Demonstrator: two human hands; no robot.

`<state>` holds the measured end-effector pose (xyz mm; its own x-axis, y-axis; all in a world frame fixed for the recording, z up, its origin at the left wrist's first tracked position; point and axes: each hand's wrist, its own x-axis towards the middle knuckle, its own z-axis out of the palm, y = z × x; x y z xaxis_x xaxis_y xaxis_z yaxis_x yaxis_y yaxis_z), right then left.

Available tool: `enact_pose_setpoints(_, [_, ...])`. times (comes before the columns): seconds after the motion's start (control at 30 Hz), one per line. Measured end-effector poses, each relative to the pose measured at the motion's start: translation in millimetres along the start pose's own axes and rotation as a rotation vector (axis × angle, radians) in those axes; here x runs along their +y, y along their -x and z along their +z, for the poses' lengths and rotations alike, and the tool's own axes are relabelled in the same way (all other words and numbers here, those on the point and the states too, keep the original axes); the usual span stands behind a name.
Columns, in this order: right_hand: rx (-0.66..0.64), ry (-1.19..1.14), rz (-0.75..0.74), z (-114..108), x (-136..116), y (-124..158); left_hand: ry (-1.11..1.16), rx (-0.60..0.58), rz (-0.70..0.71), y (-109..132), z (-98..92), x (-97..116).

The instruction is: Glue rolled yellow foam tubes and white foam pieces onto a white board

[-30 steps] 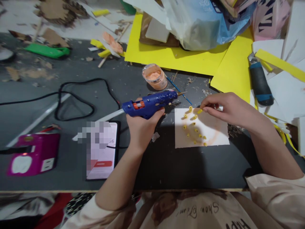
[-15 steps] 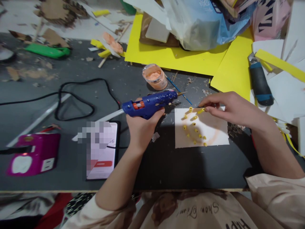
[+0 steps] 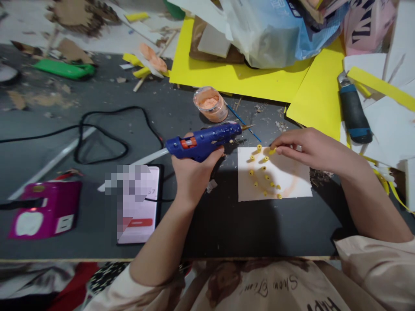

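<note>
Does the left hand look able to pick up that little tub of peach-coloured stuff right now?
Probably not: the tub sits close by, but the left hand is wrapped around the blue glue gun.

Head-worn view, from above the near edge of the bench (image 3: 233, 229), facing forward and steeply down. The shirt (image 3: 259, 287) of the wearer appears at bottom centre, and both forearms (image 3: 165, 242) reach inward from the wearer's side. The range is close: left hand (image 3: 194, 175) and right hand (image 3: 301, 149) lie near mid-height. The field is wide; the near edge crosses it low and almost level, running out at the left border and passing behind the right sleeve (image 3: 372, 268).
</note>
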<state>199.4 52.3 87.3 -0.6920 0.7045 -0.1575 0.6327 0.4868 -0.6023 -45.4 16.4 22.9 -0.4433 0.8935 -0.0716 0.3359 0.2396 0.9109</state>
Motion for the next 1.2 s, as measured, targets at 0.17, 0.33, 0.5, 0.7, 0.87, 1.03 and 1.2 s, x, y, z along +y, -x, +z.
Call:
enact_pose_setpoints(0.17, [-0.017, 0.050, 0.017, -0.5, -3.4, 0.1, -0.014, -0.014, 0.027, 0.1, -0.2, 1.0])
enact_pose_setpoints(0.33, [-0.039, 0.078, 0.017, 0.2, -6.3, -0.7, 0.003, -0.021, 0.011, -0.2, 0.3, 0.6])
enact_pose_setpoints(0.5, [-0.040, 0.082, 0.011, 1.2, -6.7, -0.9, 0.017, -0.006, 0.006, -0.2, 0.5, -0.1])
enact_pose_setpoints(0.7, [-0.047, 0.093, 0.022, 1.8, -7.4, -2.1, -0.013, -0.010, 0.003, 0.6, 0.3, 1.4])
enact_pose_setpoints(0.87, [-0.048, 0.110, 0.031, 1.8, -8.2, -2.4, -0.034, -0.012, -0.002, 1.2, -0.1, 3.1])
enact_pose_setpoints(1.03, [-0.050, 0.118, 0.041, 1.2, -9.4, -2.5, -0.019, -0.011, -0.008, 1.3, -0.5, 3.6])
enact_pose_setpoints(1.2, [-0.031, 0.115, 0.047, 0.7, -12.5, -2.1, -0.022, -0.015, 0.004, 1.0, -0.3, 2.2])
